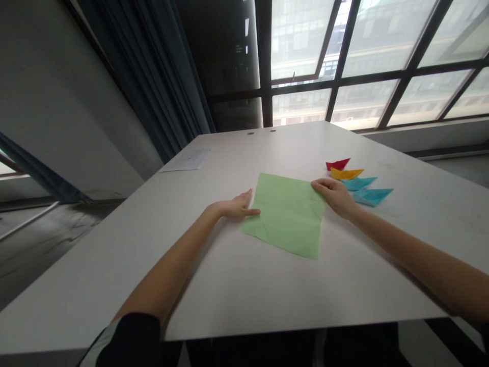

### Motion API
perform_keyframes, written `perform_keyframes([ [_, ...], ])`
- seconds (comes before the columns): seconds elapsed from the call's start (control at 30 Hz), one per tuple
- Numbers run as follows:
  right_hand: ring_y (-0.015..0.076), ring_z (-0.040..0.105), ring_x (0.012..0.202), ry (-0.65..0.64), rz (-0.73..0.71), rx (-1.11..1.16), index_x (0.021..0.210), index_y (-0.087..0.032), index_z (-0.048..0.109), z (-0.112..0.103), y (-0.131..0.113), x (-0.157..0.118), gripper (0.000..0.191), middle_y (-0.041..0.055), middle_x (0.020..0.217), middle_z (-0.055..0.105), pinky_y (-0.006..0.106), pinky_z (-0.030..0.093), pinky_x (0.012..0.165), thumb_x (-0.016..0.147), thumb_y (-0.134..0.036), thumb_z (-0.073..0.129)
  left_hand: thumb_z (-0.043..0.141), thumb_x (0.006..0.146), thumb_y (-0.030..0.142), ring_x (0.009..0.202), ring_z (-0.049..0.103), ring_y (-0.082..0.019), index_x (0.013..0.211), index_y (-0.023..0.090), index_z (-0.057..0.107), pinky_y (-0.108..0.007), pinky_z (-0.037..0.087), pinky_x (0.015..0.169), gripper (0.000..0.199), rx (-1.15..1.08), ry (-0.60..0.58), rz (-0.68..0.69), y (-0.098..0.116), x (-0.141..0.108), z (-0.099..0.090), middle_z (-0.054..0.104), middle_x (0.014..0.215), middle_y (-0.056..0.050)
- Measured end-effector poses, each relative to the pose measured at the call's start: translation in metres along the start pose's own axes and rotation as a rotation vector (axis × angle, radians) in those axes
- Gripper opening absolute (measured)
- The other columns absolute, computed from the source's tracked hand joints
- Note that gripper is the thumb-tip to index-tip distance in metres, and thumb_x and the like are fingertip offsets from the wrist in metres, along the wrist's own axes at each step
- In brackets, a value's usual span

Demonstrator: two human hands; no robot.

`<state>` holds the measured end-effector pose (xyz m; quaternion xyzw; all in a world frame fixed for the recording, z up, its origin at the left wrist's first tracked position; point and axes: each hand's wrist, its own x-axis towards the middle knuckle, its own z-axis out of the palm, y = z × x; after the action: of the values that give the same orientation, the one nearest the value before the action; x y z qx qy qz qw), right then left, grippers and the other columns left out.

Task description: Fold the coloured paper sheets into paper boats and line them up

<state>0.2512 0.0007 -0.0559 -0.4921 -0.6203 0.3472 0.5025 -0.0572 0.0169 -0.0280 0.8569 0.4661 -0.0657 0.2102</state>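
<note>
A light green sheet of paper point(288, 216), faintly creased, lies slightly turned on the white table. My right hand point(334, 194) pinches its upper right corner between thumb and fingers. At the sheet's left edge is my left hand point(237, 206), open, its thumb resting on the paper and its fingers stretched out beside it. Just beyond my right hand stand folded paper boats in a row: a red boat point(338, 164), a yellow boat point(347, 174), a blue boat point(359, 184) and a nearer blue boat point(372, 197).
A white printed sheet point(188, 159) lies near the far left edge of the white table point(237, 285). Two small round fittings point(250, 133) sit near the far edge. Behind are a dark blue curtain point(153, 66) and large windows point(301, 41).
</note>
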Motion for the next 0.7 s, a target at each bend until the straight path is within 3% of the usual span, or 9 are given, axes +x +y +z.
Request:
perform_keyframes([
  [0.1, 0.0157, 0.059, 0.061, 0.052, 0.06, 0.059, 0.094, -0.017, 0.062, 0.0, 0.009, 0.003, 0.033, 0.0039, 0.074, 0.067, 0.028, 0.048, 0.054, 0.07, -0.04, 0.06, 0.037, 0.073, 0.067, 0.135, 0.007, -0.026, 0.14, 0.006, 0.004, -0.035, 0.015, 0.108, 0.097, 0.054, -0.018, -0.061, -0.002, 0.001, 0.002, 0.0, 0.146, -0.018],
  [0.23, 0.0192, 0.061, 0.07, 0.047, -0.057, -0.231, 0.085, -0.016, 0.066, -0.007, 0.012, 0.005, 0.024, 0.0069, 0.081, 0.068, 0.033, 0.049, 0.063, 0.073, -0.032, 0.053, 0.043, 0.066, 0.071, 0.135, 0.007, -0.029, 0.14, 0.006, 0.007, -0.037, 0.015, 0.108, 0.105, 0.103, -0.062, -0.059, 0.003, 0.0, 0.005, 0.003, 0.146, -0.019],
  [0.33, 0.0222, 0.06, 0.08, -0.069, -0.211, -0.562, 0.08, -0.019, 0.068, -0.014, 0.012, 0.006, 0.022, 0.0074, 0.089, 0.067, 0.038, 0.047, 0.076, 0.075, -0.026, 0.048, 0.047, 0.062, 0.072, 0.135, 0.006, -0.03, 0.141, 0.008, 0.01, -0.04, 0.014, 0.107, 0.108, 0.124, -0.076, -0.088, 0.006, -0.002, 0.006, 0.003, 0.146, -0.02],
  [0.43, 0.0254, 0.055, 0.099, -0.177, -0.399, -0.792, 0.088, -0.022, 0.068, -0.015, 0.012, 0.004, 0.025, 0.0078, 0.109, 0.061, 0.044, 0.041, 0.09, 0.075, -0.022, 0.047, 0.049, 0.061, 0.073, 0.135, 0.006, -0.031, 0.141, 0.014, 0.015, -0.042, 0.016, 0.106, 0.105, 0.106, -0.067, -0.088, 0.005, -0.002, 0.006, 0.006, 0.147, -0.018],
  [0.57, 0.023, 0.042, 0.12, -0.466, -0.565, -0.801, 0.11, -0.024, 0.061, -0.009, 0.011, -0.003, 0.04, 0.0038, 0.129, 0.05, 0.042, 0.035, 0.098, 0.079, -0.014, 0.039, 0.052, 0.059, 0.072, 0.135, 0.007, -0.03, 0.14, 0.02, 0.017, -0.041, 0.017, 0.106, 0.102, 0.08, -0.065, -0.055, -0.001, -0.002, 0.005, 0.007, 0.147, -0.015],
  [0.7, 0.0218, 0.041, 0.121, -0.624, -0.569, -0.776, 0.117, -0.027, 0.057, -0.005, 0.008, -0.006, 0.042, -0.0001, 0.12, 0.058, 0.041, 0.034, 0.1, 0.08, -0.016, 0.039, 0.052, 0.062, 0.069, 0.134, 0.014, -0.031, 0.138, 0.026, 0.022, -0.043, 0.022, 0.104, 0.092, 0.111, -0.029, -0.081, -0.006, 0.0, 0.003, 0.014, 0.147, -0.012],
])
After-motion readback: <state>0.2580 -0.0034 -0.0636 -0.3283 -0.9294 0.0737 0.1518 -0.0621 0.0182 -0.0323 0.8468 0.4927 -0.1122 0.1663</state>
